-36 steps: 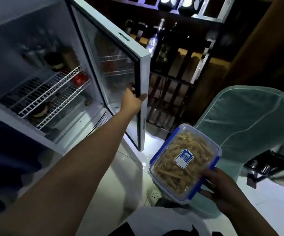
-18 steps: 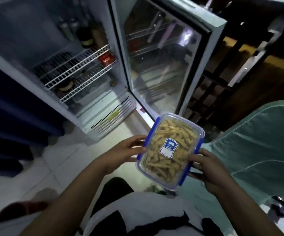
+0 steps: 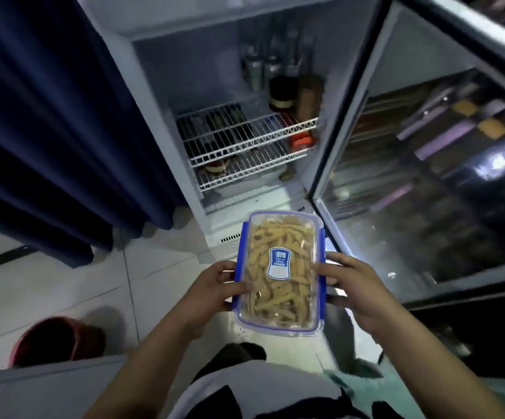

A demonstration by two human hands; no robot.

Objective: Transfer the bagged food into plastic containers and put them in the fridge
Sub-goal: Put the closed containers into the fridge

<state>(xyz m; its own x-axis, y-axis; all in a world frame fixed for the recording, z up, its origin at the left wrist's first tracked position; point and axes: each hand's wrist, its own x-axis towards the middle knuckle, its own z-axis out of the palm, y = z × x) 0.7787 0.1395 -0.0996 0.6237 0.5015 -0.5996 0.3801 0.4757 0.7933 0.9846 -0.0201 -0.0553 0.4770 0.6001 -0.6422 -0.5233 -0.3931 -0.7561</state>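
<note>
Two hands carry one clear rectangular plastic container with a blue-clipped lid, packed with pale yellow strips of food and bearing a blue-and-white label. Left hand grips the container's left long edge, fingers curled round the side and thumb on the lid; right hand grips the right long edge the same way. Container is held in the air, roughly level, just in front of the open white fridge and above the pale tiled floor. Inside, two white wire shelves hold dark jars, bottles and an orange-capped item at the back and right; the left part of the upper shelf looks free. Glass fridge door stands swung wide to the right; a dark blue curtain hangs to the left. Step in hand, as judged: the filling is done and the placing in the fridge is under way. Next move calls for reaching forward and down, keeping the container level, and sliding it onto a bare stretch of shelf clear of the jars
</note>
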